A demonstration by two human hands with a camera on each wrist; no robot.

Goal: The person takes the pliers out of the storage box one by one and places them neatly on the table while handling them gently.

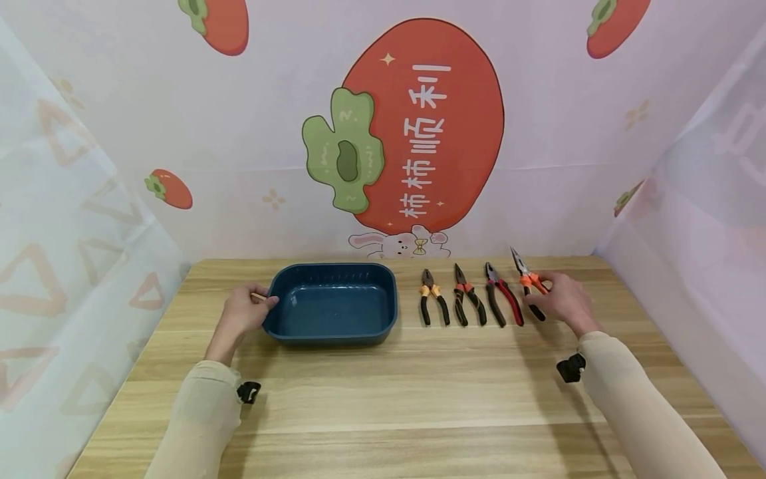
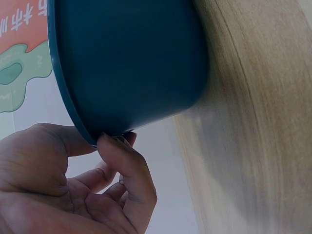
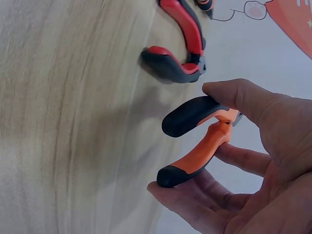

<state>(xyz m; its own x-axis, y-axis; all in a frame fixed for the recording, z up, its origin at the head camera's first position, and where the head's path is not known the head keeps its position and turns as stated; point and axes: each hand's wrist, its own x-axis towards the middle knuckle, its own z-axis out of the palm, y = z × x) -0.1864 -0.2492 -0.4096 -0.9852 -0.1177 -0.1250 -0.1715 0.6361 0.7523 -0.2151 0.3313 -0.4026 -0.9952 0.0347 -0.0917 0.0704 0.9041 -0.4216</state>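
Observation:
My left hand (image 1: 242, 311) pinches the left rim of a dark blue plastic basin (image 1: 335, 337), thumb on one side and fingers on the other. The left wrist view shows the basin wall (image 2: 131, 63) close up, with the thumb at its edge. On the right, my right hand (image 1: 565, 299) holds long-nose pliers (image 1: 524, 274) with orange and black handles, their slim nose pointing away. In the right wrist view the thumb presses one handle and fingers lie along the other handle (image 3: 200, 153); the handles are spread apart.
Left of the held pliers lie red-and-black pliers (image 1: 504, 294), black-and-orange long-nose pliers (image 1: 468, 297) and yellow-and-black pliers (image 1: 428, 297), side by side on the wooden table (image 1: 383, 399). A printed cloth wall (image 1: 263, 133) rises behind the table's far edge, with cloth on both sides.

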